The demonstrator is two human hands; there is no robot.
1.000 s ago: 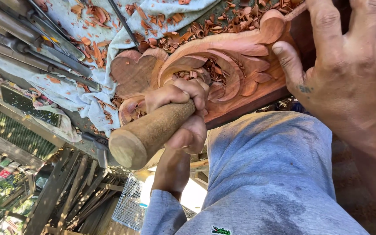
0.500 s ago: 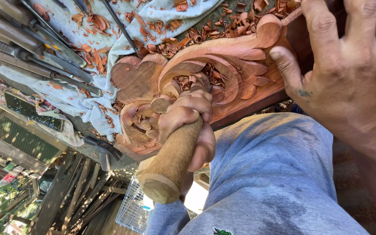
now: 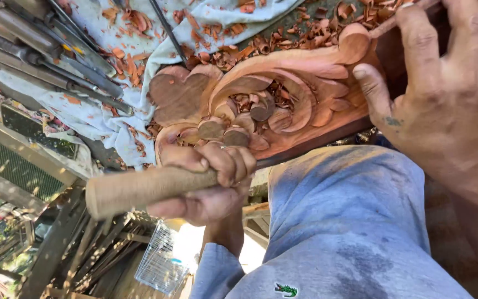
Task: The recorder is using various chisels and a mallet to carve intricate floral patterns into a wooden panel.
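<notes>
The left hand [image 3: 211, 180] clenches one wooden mallet [image 3: 139, 191] below the surface's near edge; the right hand [image 3: 449, 94] grips one chisel [image 3: 399, 19] on the single carved panel [image 3: 272, 99]. Short, controlled taps suit best. Several spare chisels [image 3: 40, 55] lie on one cloth [image 3: 139, 66].

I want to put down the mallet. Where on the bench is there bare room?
Little. The white cloth is barest between the chisels and the carved wood panel, though strewn with wood shavings. The panel itself is crowded: left hand with mallet below, right hand at its end.
</notes>
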